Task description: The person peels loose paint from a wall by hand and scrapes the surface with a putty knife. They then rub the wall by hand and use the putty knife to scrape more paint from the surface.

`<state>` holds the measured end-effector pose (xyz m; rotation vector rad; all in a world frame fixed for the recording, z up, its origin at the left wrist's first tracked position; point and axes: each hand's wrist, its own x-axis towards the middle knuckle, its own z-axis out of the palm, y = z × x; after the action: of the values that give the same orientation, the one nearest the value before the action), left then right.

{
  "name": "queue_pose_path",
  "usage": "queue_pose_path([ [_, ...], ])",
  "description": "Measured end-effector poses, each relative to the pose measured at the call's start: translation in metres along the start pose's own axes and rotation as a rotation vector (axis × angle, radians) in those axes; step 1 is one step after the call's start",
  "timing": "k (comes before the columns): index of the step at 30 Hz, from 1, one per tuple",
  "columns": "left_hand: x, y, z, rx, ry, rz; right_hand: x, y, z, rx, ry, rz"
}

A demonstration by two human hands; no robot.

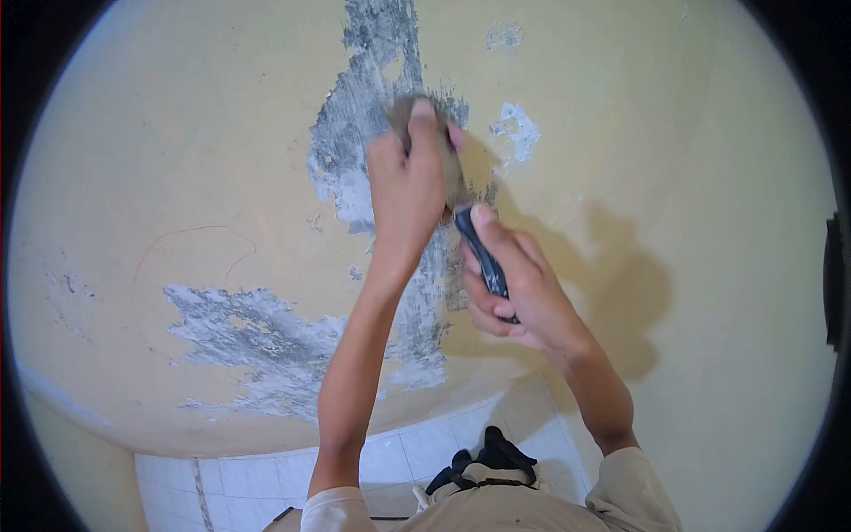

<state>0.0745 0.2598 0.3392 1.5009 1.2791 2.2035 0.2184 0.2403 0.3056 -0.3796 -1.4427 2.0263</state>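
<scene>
My right hand (523, 288) is closed around the dark handle of a putty knife (483, 253), thumb up near the top of the grip. From the handle a brownish-grey blade slants up and left against the wall. My left hand (409, 182) is closed at the blade's upper part, its thumb lying on top and a fingertip showing past the right side. Motion blurs that end, so the blade's edge is hard to make out. Both hands are over a bare grey patch (355, 133) where the yellow paint is gone.
The yellow wall (222, 160) fills most of the view. A second scraped patch (257, 346) spreads at lower left, and a small chipped spot (519, 133) lies to the right. Below are white floor tiles (434, 443) and my dark footwear (496, 452). A dark object (833, 284) shows at the right edge.
</scene>
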Motion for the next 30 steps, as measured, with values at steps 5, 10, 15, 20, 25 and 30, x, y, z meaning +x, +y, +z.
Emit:
queue_pose_path([
  [5, 0.019, 0.014, 0.004, 0.049, 0.029, 0.117, 0.013, -0.012, 0.003, 0.035, -0.025, -0.048],
  [10, 0.01, 0.016, 0.002, 0.073, 0.053, 0.052, 0.007, -0.011, -0.001, 0.017, -0.103, -0.026],
  [15, 0.021, 0.027, 0.0, -0.086, -0.004, -0.035, 0.011, -0.019, 0.007, 0.073, -0.123, -0.069],
  [20, 0.027, 0.02, 0.0, 0.049, 0.049, 0.139, 0.022, -0.021, 0.001, 0.062, -0.156, -0.045],
  [25, 0.027, 0.028, -0.002, 0.168, 0.003, 0.143, 0.015, -0.021, 0.004, 0.068, -0.162, -0.037],
  [30, 0.058, 0.045, 0.004, -0.002, -0.019, 0.151, 0.027, -0.038, 0.01, 0.069, -0.179, -0.102],
])
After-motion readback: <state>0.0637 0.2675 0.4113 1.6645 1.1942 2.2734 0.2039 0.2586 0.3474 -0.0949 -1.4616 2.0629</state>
